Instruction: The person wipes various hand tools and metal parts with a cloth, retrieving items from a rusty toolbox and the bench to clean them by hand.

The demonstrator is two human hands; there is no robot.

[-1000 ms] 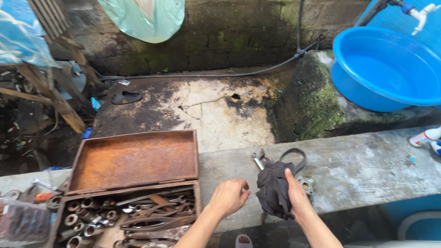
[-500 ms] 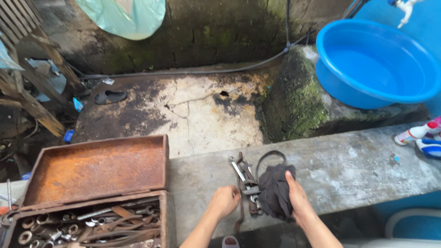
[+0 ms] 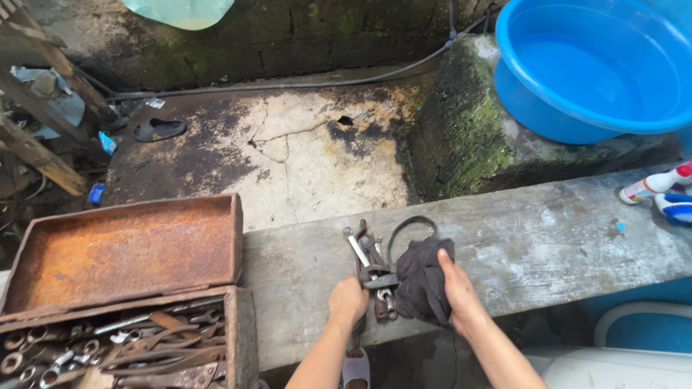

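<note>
1. The left hand (image 3: 349, 300) is at the near edge of the concrete ledge (image 3: 548, 245), fingers curled shut around the lower end of a rusty tool (image 3: 369, 266).
2. The right hand (image 3: 455, 292) lies just beside it at the same near edge, palm and fingers pressed onto a dark rag (image 3: 422, 277), gripping it.
3. The rag touches the rusty tool and a small wrench (image 3: 358, 249); a dark looped band (image 3: 404, 229) curves out behind the rag.
4. At the ledge's left end stands an open rusty toolbox (image 3: 119, 288), its lid (image 3: 122, 248) raised and its tray full of sockets and wrenches (image 3: 108, 346).
5. At the ledge's right end lies a white spray bottle (image 3: 652, 186).
6. Beyond the ledge, a blue basin (image 3: 598, 65) rests on a mossy block (image 3: 468, 122).
7. Farther left, a dark sandal (image 3: 158, 130) lies on the cracked floor (image 3: 303, 158).
</note>
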